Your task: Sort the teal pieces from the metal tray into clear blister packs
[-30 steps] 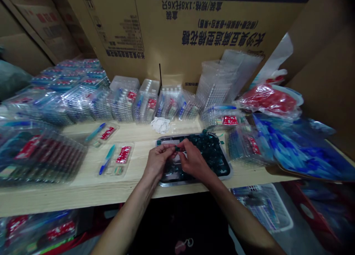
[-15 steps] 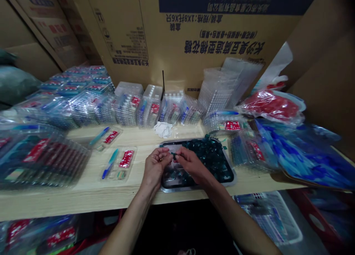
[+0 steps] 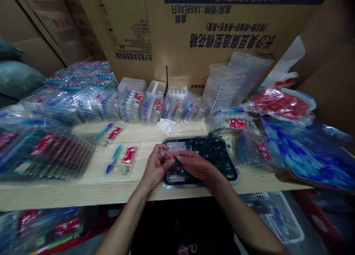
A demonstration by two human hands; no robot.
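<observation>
The left hand [image 3: 157,164] and right hand [image 3: 194,165] bring their grips together above the left end of a metal tray [image 3: 200,185] of dark teal pieces [image 3: 213,151]; anything pinched between them is hidden, its long axis unreadable.

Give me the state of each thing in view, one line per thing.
Black-lined metal tray, heaped with dark teal pieces.
Left hand, curled over the tray.
Right hand, stretched over the tray, fingertips against the left hand.
Clear plastic blister pack with blue pen, lying flat.
White tissue, crumpled.
</observation>
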